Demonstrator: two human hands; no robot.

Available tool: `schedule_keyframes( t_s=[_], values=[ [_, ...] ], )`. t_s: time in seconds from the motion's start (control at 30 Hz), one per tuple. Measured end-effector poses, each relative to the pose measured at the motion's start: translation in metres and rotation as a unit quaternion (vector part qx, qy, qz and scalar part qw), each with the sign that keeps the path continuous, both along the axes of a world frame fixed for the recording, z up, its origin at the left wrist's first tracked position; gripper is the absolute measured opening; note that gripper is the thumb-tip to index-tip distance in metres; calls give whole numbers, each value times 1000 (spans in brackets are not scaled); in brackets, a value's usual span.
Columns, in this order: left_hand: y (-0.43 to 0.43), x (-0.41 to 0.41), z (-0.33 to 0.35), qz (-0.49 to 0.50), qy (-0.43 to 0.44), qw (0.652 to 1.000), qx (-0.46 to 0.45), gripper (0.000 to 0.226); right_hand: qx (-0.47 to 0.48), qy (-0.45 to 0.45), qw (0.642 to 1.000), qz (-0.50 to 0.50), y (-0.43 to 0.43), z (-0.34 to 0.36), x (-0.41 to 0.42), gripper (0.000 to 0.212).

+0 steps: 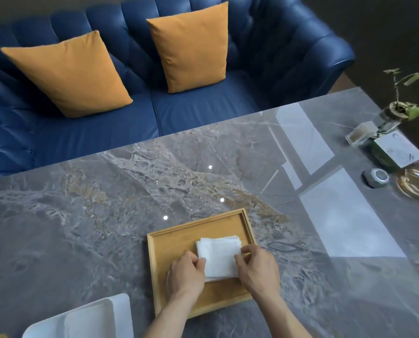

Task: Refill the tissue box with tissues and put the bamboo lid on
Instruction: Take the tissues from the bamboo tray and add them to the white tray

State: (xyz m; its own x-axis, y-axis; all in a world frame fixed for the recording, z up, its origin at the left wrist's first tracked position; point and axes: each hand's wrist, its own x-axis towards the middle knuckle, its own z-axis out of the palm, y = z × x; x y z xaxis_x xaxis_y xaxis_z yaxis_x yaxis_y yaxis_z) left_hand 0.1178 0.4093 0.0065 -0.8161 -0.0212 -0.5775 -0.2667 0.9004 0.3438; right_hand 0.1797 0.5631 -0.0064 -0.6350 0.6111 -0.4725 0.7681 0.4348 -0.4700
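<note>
Right now two bare hands hold a stack of white tissues (218,258) over a flat wooden tray (171,242). This tray has a raised rim all around and lies on a grey marble table (106,191). It could be the bamboo lid turned upside down, but that is hard to tell.

The left hand (185,273) grips the left side of the tissues. Its fingers (201,262) are curled in and pinch the edge. The right hand (258,269) grips the right side the same way, with its fingers bent and closed on the paper. The stack sits between both hands, in the near right part of the tray. I cannot tell if the tissues rest on the wood or hang just above it.

At the near left corner of the table is a white box (81,318). Only part of it shows, and it looks open on top.

Far off on the right side of the table stand a small plant (403,103) in a glass, a green box (396,150), a glass ashtray (416,181) and a small round grey thing (376,178).

Behind the table is a blue sofa (203,111) with two orange pillows (69,74) on it.
</note>
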Motion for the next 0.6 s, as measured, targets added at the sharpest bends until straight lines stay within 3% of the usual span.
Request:
schedule_keyframes(
  t_s=[0.23, 0.4, 0.6],
  values=[
    [6, 2, -7, 2, 3, 1000, -11, 22, -2, 22, 1000, -4, 5, -1, 2, 17],
    [7, 2, -8, 36, -6, 999, 12, 11, 6, 21, 1000, -3, 5, -1, 2, 13],
    [12, 0, -6, 145, -80, 983, 80, 40, 15, 21, 1000, -3, 4, -2, 1, 12]
  ],
)
